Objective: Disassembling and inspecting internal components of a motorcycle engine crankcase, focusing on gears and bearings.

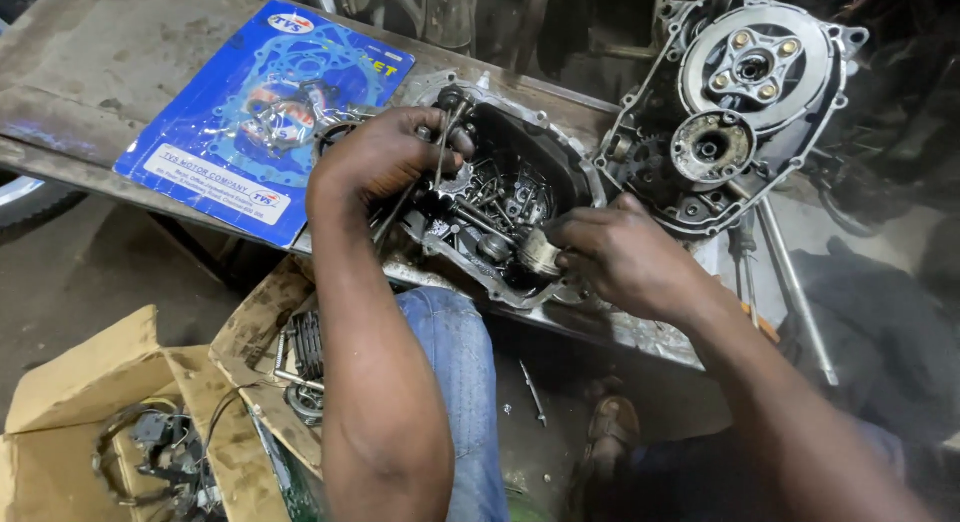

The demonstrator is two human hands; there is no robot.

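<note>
Two bare hands work inside an open engine case [560,172] that lies on a worn metal counter [90,72], and everything else is placed here from that case. Far to its lower left, on the floor, an open cardboard box [80,382] holds a tangle of wires and small parts. Up and to the left of the case, a blue gasket packet [265,117] lies flat on the counter, still sealed as far as can be seen. At the case's left rim, the left hand [385,157] is curled with its fingers closed around a thin metal rod [440,147] that runs down into the case. Inside, loose bolts, shafts and gears [490,207] lie exposed and look oily. At the case's lower right edge, the right hand [625,257] has its fingers clamped on a small ribbed metal part [540,252], held just above the opening. To the right of the case, the matching cover [740,102], with its round clutch plate, leans upright and apart from it. Judging by this, the engine is fully opened and the inner parts are being handled; closing it, with the gaskets unused and the cover still off, appears to remain.
</note>
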